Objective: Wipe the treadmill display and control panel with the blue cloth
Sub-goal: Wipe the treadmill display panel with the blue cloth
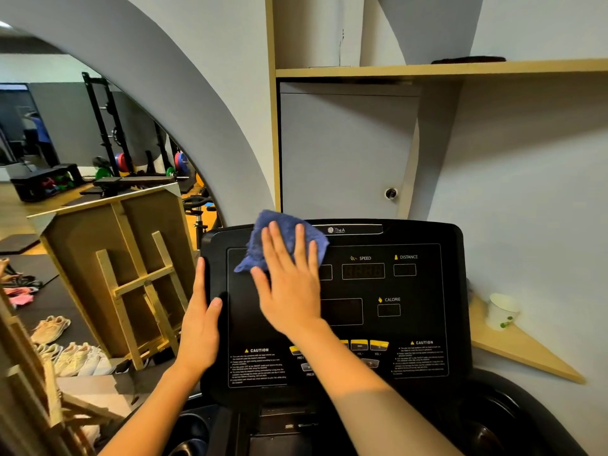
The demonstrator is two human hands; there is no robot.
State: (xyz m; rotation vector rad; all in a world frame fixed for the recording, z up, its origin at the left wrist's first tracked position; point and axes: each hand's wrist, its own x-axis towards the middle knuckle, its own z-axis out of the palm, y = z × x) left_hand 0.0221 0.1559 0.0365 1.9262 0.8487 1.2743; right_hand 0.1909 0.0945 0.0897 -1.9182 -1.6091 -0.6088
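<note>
Flat right hand on blue cloth

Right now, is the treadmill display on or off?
Off: the display windows under SPEED, DISTANCE and CALORIE are dark, no lit digits.

Lettering on the treadmill console

A logo reading "TheA" sits on the top edge of the console. Above the dark readout windows stand the labels "SPEED", "DISTANCE" and, lower, "CALORIE". Two "CAUTION" headings with yellow warning triangles head blocks of fine print, one at lower left and one at lower right; the fine print is too small to read. Labels under the yellow buttons are partly hidden and blurred.
</note>
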